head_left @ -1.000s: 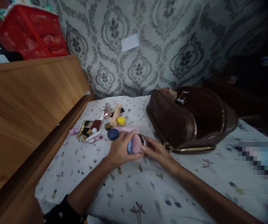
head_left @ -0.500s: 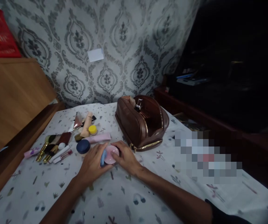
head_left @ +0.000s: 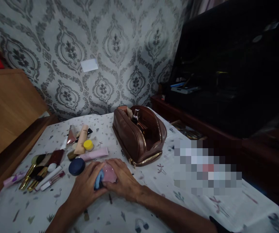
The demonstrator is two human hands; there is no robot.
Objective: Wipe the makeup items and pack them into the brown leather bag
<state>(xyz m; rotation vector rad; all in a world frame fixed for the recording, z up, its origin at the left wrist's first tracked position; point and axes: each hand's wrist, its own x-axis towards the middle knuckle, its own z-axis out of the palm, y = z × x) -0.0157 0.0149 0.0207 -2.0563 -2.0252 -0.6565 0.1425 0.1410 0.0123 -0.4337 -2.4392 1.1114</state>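
Observation:
Close together over the patterned cloth are my left hand [head_left: 87, 181] and my right hand [head_left: 124, 179], both closed around small items. My right hand grips a glossy pink round piece [head_left: 109, 173], like a lid or compact. A folded-looking blue piece [head_left: 99, 180] shows between my left thumb and fingers, against the pink one; its kind is unclear. Just left of my left hand stands a dark blue round jar [head_left: 76, 166]. Behind the hands lies a pale pink tube [head_left: 93, 154]. An unzipped brown toiletry bag [head_left: 132, 136] stands beyond my right hand, with a silver-capped bottle [head_left: 136, 115] inside.
Several makeup brushes [head_left: 36, 173] and slim tubes lie at left. Farther back are a beige tube [head_left: 81, 139] and a yellow-lidded pot [head_left: 88, 145]. A wooden panel [head_left: 10, 106] borders the left side, a patterned wall [head_left: 115, 64] the back. A blurred patch covers the right.
The view has shifted, tilting slightly upward and right. My right hand has turned, and its fingers now wrap over the top of the pink piece. My left hand keeps hold of the blue piece.

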